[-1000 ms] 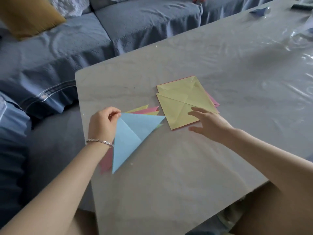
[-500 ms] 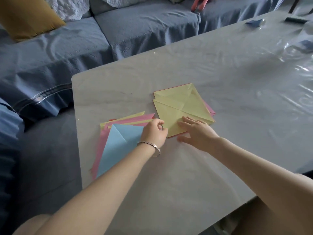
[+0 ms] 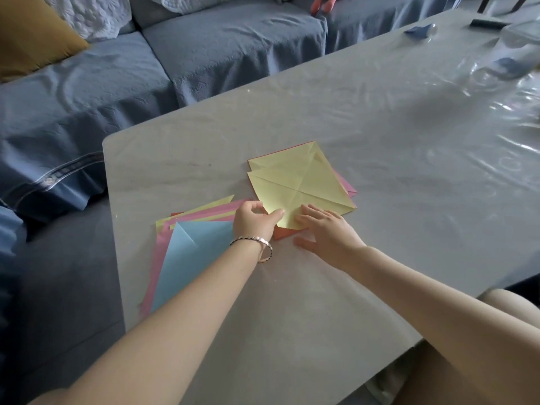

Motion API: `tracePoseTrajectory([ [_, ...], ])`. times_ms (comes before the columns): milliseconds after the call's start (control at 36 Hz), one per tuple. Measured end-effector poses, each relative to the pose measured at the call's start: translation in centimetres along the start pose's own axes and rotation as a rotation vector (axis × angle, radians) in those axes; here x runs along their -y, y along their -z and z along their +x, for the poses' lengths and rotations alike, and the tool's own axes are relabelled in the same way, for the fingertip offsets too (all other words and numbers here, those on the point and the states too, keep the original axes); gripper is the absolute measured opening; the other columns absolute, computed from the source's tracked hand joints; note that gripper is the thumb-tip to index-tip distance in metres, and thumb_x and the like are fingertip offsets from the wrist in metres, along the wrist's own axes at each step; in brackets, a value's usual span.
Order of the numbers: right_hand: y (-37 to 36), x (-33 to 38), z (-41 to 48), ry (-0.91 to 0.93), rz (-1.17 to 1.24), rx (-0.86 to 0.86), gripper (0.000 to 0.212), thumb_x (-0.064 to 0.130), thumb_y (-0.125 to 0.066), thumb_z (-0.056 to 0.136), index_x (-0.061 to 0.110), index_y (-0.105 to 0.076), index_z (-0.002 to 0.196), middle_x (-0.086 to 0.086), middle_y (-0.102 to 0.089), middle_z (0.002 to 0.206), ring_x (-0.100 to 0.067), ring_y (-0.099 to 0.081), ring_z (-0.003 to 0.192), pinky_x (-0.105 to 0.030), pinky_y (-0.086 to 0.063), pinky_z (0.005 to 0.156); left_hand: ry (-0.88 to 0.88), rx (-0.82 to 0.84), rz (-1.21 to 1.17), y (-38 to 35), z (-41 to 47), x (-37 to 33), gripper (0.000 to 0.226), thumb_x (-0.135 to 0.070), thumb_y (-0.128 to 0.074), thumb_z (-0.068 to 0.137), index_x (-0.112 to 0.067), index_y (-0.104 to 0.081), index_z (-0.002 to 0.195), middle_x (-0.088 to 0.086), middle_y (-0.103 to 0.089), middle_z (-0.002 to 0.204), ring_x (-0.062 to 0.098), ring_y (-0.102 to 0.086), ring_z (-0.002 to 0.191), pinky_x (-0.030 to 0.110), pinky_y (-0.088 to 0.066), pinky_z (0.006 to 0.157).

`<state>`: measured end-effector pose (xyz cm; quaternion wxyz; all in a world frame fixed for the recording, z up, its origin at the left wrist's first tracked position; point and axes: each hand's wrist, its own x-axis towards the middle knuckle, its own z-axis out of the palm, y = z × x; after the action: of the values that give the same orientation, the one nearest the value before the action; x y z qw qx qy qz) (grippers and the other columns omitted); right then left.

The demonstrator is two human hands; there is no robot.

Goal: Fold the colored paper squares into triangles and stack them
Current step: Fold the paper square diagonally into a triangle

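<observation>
The left hand pinched the near corner of the top yellow square with curled fingers. The right hand lay flat on the same corner, fingers straight.

Risk: lifting could drag the sheets beneath askew. The triangle stack lay close to the left edge of the desk and could slide off. Open room lay to the right.

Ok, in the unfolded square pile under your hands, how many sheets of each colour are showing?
Yellow sheets: 2
Pink sheets: 1
Orange sheets: 1
Total showing: 4. Any sheets fully covered underneath cannot be counted.
</observation>
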<state>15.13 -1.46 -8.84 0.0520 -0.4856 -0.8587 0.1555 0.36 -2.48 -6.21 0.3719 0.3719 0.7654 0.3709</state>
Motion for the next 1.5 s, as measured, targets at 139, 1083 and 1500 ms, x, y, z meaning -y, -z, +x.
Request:
tracePoseTrajectory([
  [139, -0.3, -0.3, -0.5, -0.055, 0.076, -0.1, 0.051, 0.035, -0.056, 0.089, 0.019, -0.043, 0.136, 0.001, -0.033, 0.148, -0.017, -0.029, 0.136, -0.026, -0.017, 0.108, -0.003, 0.047, 0.007, -0.1, -0.4, -0.6, 0.042, -0.003, -0.061, 0.072, -0.014, -0.056, 0.112, 0.006, -0.061, 0.083, 0.012, -0.055, 0.052, 0.018, -0.043, 0.053],
  [1083, 3.2, 1.5, -8.6, 0.311, 0.501, -0.005, 0.02, 0.029, -0.062, 0.085, 0.018, -0.073, 0.096, 0.008, -0.07, 0.094, -0.002, -0.062, 0.09, -0.017, -0.049, 0.081, -0.34, 0.174, 0.257, 5.9, -2.8, 0.1, 0.045, 0.008, -0.046, 0.083, -0.025, -0.065, 0.108, 0.003, -0.062, 0.119, 0.005, -0.048, 0.051, 0.007, -0.034, 0.039],
  [1500, 4.6, 4.6, -8.0, -0.055, 0.94, -0.349, 0.006, 0.033, -0.063, 0.071, 0.032, -0.068, 0.073, 0.021, -0.066, 0.096, 0.007, -0.06, 0.093, -0.007, -0.041, 0.081, -0.578, 0.366, 0.244, 7.0, -8.7, 1.3, 0.039, 0.013, -0.053, 0.078, -0.017, -0.073, 0.094, -0.014, -0.067, 0.097, -0.015, -0.056, 0.09, -0.001, -0.036, 0.081],
])
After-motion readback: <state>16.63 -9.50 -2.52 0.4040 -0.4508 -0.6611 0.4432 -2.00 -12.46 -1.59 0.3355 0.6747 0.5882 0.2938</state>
